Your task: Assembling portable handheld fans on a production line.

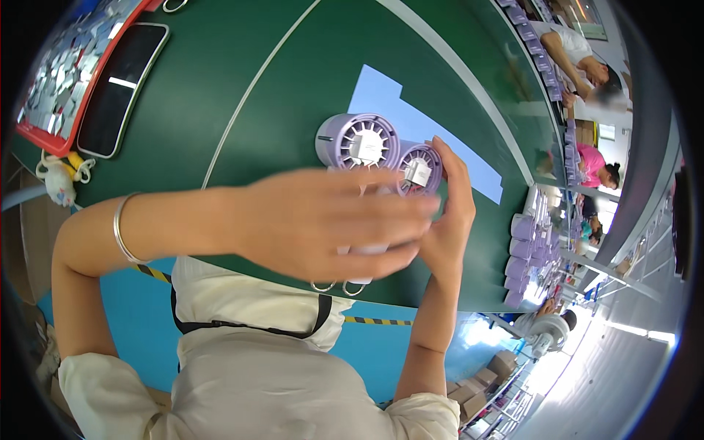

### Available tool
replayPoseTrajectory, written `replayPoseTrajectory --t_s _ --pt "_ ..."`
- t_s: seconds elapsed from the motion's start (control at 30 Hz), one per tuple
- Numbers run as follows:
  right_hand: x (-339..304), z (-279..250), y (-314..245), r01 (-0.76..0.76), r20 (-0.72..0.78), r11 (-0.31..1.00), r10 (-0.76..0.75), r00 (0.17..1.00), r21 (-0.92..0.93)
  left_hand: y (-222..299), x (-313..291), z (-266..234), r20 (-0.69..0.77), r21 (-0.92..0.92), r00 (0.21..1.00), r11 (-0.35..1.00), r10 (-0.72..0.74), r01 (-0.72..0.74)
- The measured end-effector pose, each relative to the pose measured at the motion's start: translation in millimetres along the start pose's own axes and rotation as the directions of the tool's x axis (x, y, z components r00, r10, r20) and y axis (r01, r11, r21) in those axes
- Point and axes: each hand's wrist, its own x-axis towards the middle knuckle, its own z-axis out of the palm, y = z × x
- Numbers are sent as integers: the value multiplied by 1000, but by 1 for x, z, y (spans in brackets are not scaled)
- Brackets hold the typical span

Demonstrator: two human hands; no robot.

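Observation:
Two lilac round fan housings stand side by side on the green table, finned inside, each with a pale square piece at its centre. The left fan housing [357,141] shows most of its rim; the right fan housing [418,170] is partly covered. My right hand [449,216] curls around the right housing's far side, its fingers against the rim. Across the front of both passes my left hand [330,220], blurred by motion, fingers stretched out and slightly apart. Pale parts show between and below those fingers, too covered to name. Two metal rings [353,289] poke out beneath it.
A blue sheet [433,132] lies behind the housings. At the far left are a red tray [51,139] of small pieces, a phone [123,89] and a small plush charm [60,180]. Lilac parts [519,253] crowd the right edge; other people sit beyond.

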Motion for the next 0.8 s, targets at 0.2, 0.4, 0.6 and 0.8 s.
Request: replayPoseTrajectory --t_s 0.2,0.4,0.6,0.8 --pt "4 1 -2 51 3 992 -51 999 118 11 -9 27 354 -52 917 983 182 -175" --pt "47 7 26 -133 -151 944 185 971 302 15 -6 22 405 -43 901 987 158 -154" --pt "77 39 42 -18 -47 983 9 999 -182 20 -15 15 397 25 908 988 133 -156" --pt "73 50 44 -21 -113 979 -2 994 -202 26 -21 14 361 63 928 990 93 -124"
